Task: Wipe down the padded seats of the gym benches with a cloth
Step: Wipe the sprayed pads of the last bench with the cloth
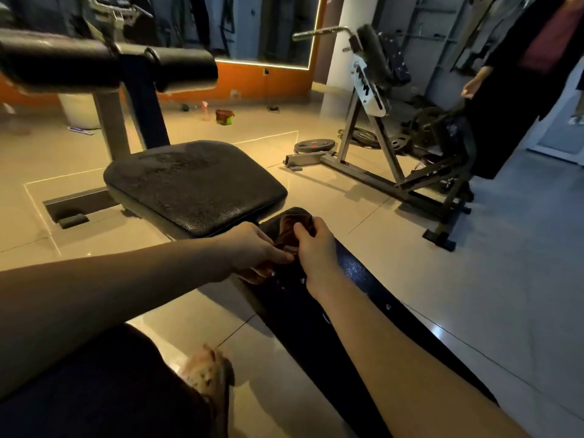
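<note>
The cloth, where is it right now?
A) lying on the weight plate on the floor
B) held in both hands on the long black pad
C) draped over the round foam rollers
B: the left hand and the right hand both pinch the brown cloth, bunched at the end of the long black pad, just beside the seat pad.

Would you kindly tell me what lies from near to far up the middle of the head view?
Sandalled foot → brown cloth, held by left hand and right hand → black padded seat → foam roller pad → wall mirror.
</note>
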